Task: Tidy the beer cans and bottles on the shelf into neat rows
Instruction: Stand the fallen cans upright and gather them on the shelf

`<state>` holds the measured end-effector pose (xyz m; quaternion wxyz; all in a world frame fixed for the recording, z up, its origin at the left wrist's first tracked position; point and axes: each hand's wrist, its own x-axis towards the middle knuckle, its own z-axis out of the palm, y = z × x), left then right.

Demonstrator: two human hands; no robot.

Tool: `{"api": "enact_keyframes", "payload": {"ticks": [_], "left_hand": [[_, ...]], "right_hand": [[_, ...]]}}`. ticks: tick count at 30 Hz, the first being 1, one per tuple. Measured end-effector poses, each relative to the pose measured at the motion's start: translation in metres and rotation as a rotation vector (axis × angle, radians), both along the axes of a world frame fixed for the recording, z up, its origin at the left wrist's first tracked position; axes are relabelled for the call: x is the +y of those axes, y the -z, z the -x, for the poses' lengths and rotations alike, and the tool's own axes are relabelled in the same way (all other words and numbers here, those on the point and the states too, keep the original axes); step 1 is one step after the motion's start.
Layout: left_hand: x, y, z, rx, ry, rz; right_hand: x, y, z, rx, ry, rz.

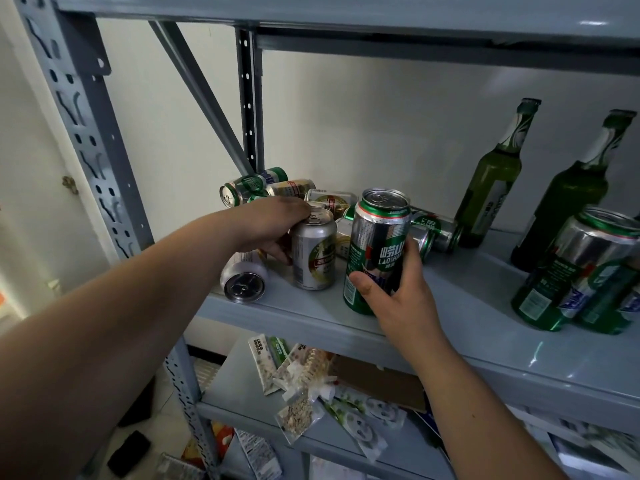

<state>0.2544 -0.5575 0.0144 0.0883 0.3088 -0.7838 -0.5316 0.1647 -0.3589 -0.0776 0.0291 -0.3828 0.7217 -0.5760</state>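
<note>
On the grey shelf (450, 327), my right hand (398, 292) grips a tall green and silver can (375, 244), held upright near the front edge. My left hand (273, 225) is closed around the top of a short silver can (313, 254) standing upright just left of it. Behind them lies a jumble of several cans (273, 187) on their sides. One silver can (244, 277) lies with its base toward me at the front left. Two green bottles (491, 181) (568, 199) stand at the back right. Upright green cans (568, 268) are grouped at the far right.
A grey slotted upright (86, 133) and a diagonal brace (201, 88) frame the shelf's left side, with another shelf board (346, 8) overhead. The lower shelf (242, 382) holds plastic snack packets (304, 382) and a brown box (381, 379). A white wall is behind.
</note>
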Motion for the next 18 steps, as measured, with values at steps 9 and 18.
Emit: {"api": "enact_keyframes", "payload": {"ticks": [9,18], "left_hand": [[0.007,0.001,-0.04,0.098,-0.045,0.776],[0.047,0.066,-0.089,-0.305,-0.292,1.102]], "right_hand": [[0.001,-0.003,0.0,-0.016,-0.021,0.002],[0.0,0.002,0.005,0.031,-0.023,0.009]]}}
